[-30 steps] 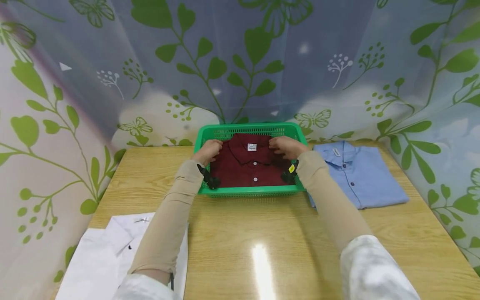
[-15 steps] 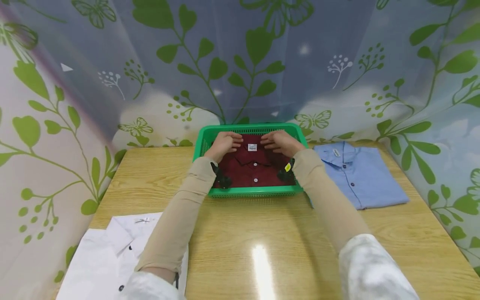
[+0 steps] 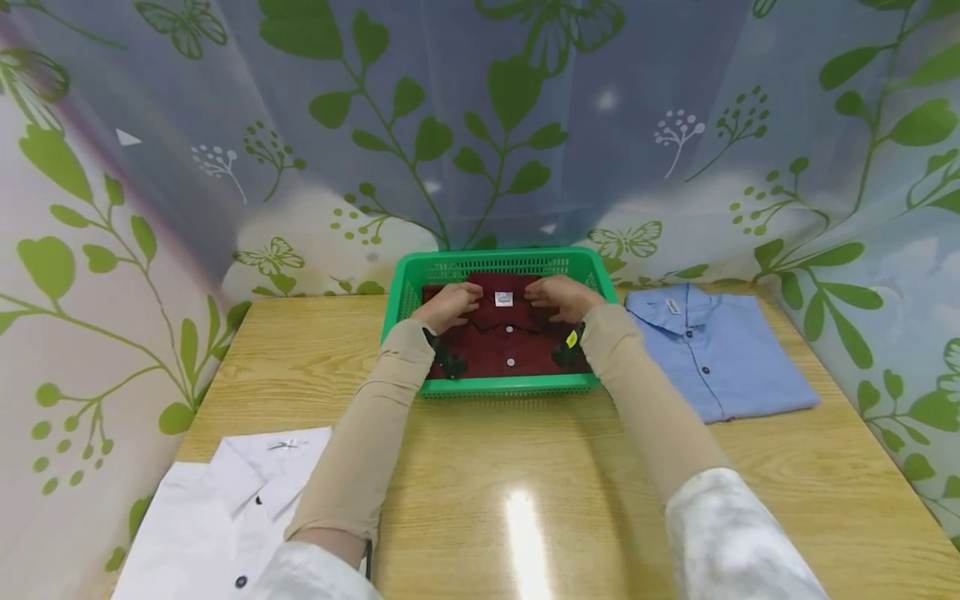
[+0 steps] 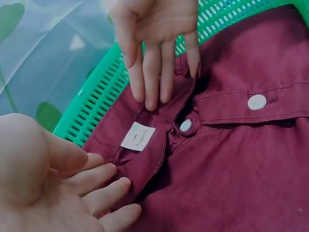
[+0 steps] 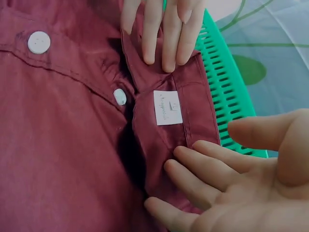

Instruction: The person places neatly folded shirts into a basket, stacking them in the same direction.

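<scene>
A folded maroon shirt (image 3: 487, 358) with white buttons and a white collar label (image 3: 503, 299) lies in a green plastic basket (image 3: 510, 384). My left hand (image 3: 448, 307) rests on the left side of its collar (image 4: 149, 166), fingers nearly straight. On the collar's other side, my right hand (image 3: 562, 297) touches the cloth with extended fingers (image 5: 193, 164). Both wrist views show the fingertips right at the collar, the label between the two hands. Neither hand curls round the fabric.
Right of the basket lies a folded light blue shirt (image 3: 720, 358). A white shirt (image 3: 202, 517) with dark buttons is at the front left of the wooden table (image 3: 465, 492). A leaf-patterned curtain (image 3: 480, 125) hangs right behind the basket.
My left hand has moved from the basket's left side inward to the collar. The right hand has shifted slightly inward too. Fingers that were at the shirt's sides now lie on the collar.
</scene>
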`<move>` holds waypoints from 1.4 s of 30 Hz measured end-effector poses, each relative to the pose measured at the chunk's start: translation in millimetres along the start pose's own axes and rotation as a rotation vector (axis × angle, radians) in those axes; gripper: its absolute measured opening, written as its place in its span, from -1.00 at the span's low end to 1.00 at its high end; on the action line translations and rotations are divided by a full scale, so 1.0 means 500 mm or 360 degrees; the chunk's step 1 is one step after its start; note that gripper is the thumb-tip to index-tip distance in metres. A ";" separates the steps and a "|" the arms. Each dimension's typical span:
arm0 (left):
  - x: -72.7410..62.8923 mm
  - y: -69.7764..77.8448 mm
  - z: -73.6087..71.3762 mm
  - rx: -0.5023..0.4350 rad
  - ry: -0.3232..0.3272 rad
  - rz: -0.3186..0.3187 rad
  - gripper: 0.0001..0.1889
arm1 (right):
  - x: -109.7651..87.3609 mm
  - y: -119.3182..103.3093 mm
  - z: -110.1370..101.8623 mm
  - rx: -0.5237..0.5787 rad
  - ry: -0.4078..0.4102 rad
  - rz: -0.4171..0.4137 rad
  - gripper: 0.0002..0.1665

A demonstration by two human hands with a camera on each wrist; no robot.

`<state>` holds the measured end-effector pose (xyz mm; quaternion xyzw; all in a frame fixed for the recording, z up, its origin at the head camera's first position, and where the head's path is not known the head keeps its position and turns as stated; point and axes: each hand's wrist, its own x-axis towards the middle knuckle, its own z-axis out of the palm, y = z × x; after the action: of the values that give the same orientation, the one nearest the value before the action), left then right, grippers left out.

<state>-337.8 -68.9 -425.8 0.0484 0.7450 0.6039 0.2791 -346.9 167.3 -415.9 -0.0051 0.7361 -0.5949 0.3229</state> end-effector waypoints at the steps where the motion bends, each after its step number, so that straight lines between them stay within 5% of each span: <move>1: 0.001 -0.001 0.001 0.0003 -0.0010 -0.0017 -0.46 | 0.001 0.002 -0.001 0.0011 -0.0022 0.0017 -0.40; 9: -0.008 0.004 0.006 -0.0014 -0.0064 -0.0091 -0.36 | -0.005 -0.001 -0.002 0.0006 -0.0121 0.0056 -0.37; 18: -0.040 0.078 0.012 0.0101 -0.0171 -0.0159 -0.42 | -0.033 -0.050 0.011 -0.0134 -0.0075 0.0122 -0.29; 27: -0.078 0.134 0.051 0.0010 -0.0229 0.0008 -0.37 | -0.095 -0.099 0.013 -0.0255 0.0012 -0.0014 -0.28; 35: -0.118 0.161 0.126 0.0036 -0.0036 0.0210 -0.36 | -0.175 -0.129 -0.005 -0.0228 0.0160 -0.0240 -0.33; 42: -0.153 0.168 0.206 -0.0122 0.0103 0.0548 -0.40 | -0.251 -0.120 -0.021 -0.0233 0.0391 -0.0398 -0.32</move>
<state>-246.9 11.8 -332.4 0.1452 0.7106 0.6721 0.1492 -275.1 208.0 -303.6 -0.0474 0.8049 -0.5715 0.1529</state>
